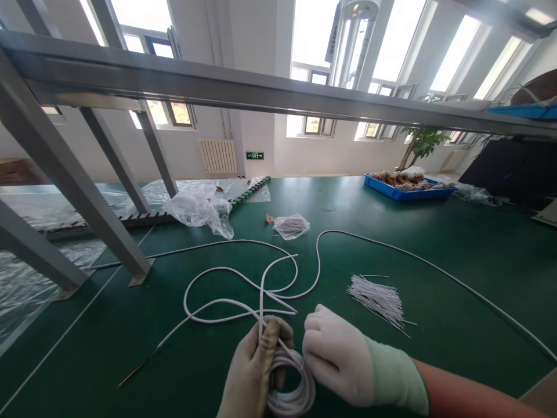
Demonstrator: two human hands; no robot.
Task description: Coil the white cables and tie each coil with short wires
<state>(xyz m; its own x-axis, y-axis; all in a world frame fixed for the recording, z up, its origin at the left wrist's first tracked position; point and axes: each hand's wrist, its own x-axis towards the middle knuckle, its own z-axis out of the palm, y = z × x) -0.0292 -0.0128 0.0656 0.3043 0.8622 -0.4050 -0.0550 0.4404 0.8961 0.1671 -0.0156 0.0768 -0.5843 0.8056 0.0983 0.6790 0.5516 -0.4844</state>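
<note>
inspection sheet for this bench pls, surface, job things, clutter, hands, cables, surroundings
surface: green mat, bare patches between items
job things: white cable coil; tie bundle lying right of it
clutter: plastic bags; small bag; blue tray, filled
hands: left hand grips the coil; right hand touches it; both gloved
cables: loose cable looping across the mat
surroundings: metal frame, windows, radiator, plant
</note>
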